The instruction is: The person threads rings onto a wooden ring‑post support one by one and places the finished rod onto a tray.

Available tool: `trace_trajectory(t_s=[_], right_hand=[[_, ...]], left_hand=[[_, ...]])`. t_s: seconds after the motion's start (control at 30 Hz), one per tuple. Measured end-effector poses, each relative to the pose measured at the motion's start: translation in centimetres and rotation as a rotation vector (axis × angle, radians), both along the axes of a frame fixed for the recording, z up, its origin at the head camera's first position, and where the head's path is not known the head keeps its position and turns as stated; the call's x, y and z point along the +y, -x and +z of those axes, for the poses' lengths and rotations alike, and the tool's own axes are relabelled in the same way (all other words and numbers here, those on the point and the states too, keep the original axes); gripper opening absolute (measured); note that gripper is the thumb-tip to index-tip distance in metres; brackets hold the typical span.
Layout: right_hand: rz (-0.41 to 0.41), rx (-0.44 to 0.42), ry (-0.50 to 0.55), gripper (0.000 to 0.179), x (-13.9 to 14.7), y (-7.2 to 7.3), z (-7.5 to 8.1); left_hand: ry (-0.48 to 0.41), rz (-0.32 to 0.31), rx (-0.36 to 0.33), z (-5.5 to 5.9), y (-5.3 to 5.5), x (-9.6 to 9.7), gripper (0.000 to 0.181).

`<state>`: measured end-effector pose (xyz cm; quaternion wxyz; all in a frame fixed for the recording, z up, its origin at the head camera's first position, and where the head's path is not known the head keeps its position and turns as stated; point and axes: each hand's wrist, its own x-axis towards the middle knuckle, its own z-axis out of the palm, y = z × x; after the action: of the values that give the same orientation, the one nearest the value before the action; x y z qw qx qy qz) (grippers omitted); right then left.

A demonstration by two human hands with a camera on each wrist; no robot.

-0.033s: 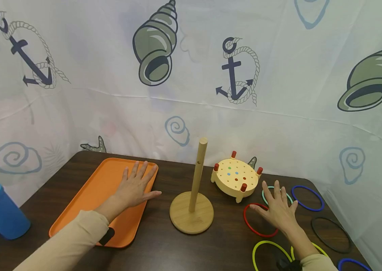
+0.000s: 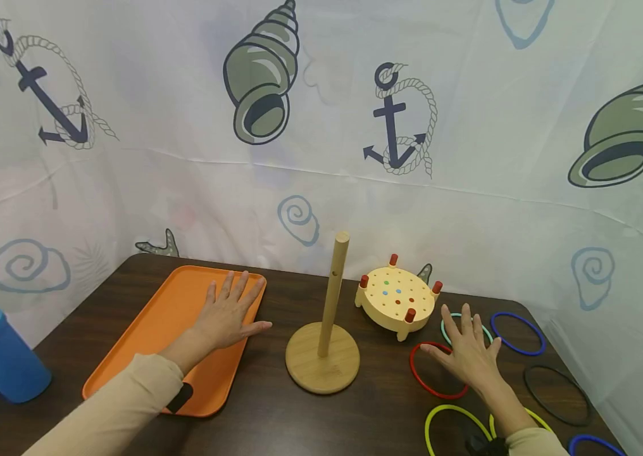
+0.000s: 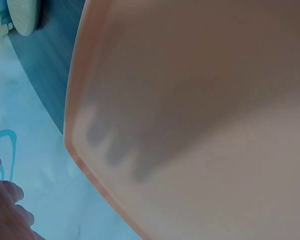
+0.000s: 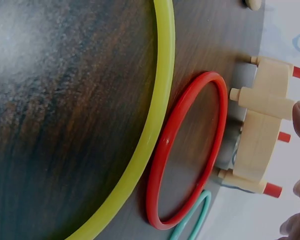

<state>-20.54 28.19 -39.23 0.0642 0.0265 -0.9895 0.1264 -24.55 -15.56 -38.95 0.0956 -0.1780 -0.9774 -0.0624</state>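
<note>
I have both hands spread wide, holding nothing. The left hand (image 2: 224, 320) hovers over the far right corner of the tray (image 2: 150, 335), which fills much of the worktop's (image 2: 276, 424) left side; the right hand (image 2: 469, 354) hovers over the red ring (image 2: 414, 370) and teal ring (image 2: 443, 328), toward the right edge.

I judge nothing is under way: either a start or a pause. The post (image 2: 333, 294) stands mid-worktop with no ring on it, and every ring I see lies flat. The pegboard (image 2: 395, 307) stands near the far edge. All the handling looks left to do.
</note>
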Motion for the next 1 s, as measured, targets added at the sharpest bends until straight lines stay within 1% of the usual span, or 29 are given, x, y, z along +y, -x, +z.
trace_trajectory(t_s=[0.2, 0.23, 0.3, 0.33, 0.4, 0.47, 0.53, 0.57, 0.6, 0.7, 0.73, 0.83, 0.93, 1.0], right_hand=[[0.003, -0.011, 0.005, 0.094, 0.3, -0.5, 0.0], [0.006, -0.01, 0.012, 0.093, 0.4, -0.5, 0.0], [0.016, 0.011, 0.027, 0.091, 0.6, -0.8, -0.1], [0.029, 0.037, 0.032, 0.088, 0.7, -0.9, -0.1], [0.07, 0.107, 0.062, 0.078, 1.0, -1.3, -0.2], [0.116, 0.176, 0.08, 0.063, 1.4, -1.7, -0.3], [0.149, 0.197, 0.102, 0.045, 1.8, -2.2, -0.5], [0.161, 0.185, 0.119, 0.036, 2.1, -2.5, -0.6], [0.163, 0.158, 0.136, 0.028, 2.3, -2.8, -0.7], [0.183, 0.036, 0.169, 0.013, 3.1, -3.7, -1.0], [0.201, 0.002, 0.177, 0.011, 3.4, -3.9, -1.1], [0.26, -0.092, 0.205, 0.01, 4.2, -4.6, -1.5], [0.3, -0.137, 0.218, 0.012, 4.9, -5.1, -1.9], [0.302, -0.16, 0.224, 0.013, 5.2, -5.4, -2.2]], left_hand=[[0.003, -0.002, -0.005, -0.2, 0.0, 0.0, 0.083], [0.0, -0.003, -0.01, -0.2, 0.0, 0.0, 0.083], [-0.027, -0.011, -0.04, -0.1, -0.2, 0.1, 0.085], [-0.056, -0.02, -0.066, -0.1, -0.3, 0.2, 0.086], [-0.164, -0.055, -0.15, 0.1, -0.6, 0.6, 0.091], [-0.283, -0.092, -0.247, 0.3, -0.9, 1.1, 0.097], [-0.37, -0.132, -0.328, 0.4, -1.3, 1.7, 0.1], [-0.399, -0.144, -0.367, 0.3, -1.5, 2.0, 0.101], [-0.411, -0.153, -0.389, 0.2, -1.6, 2.4, 0.1], [-0.439, -0.153, -0.45, -0.1, -1.9, 3.3, 0.098], [-0.449, -0.145, -0.469, -0.3, -2.0, 3.6, 0.097], [-0.481, -0.124, -0.492, -0.7, -2.0, 4.2, 0.095], [-0.494, -0.118, -0.49, -1.3, -2.0, 4.7, 0.094], [-0.513, -0.124, -0.492, -1.6, -2.0, 5.1, 0.093]])
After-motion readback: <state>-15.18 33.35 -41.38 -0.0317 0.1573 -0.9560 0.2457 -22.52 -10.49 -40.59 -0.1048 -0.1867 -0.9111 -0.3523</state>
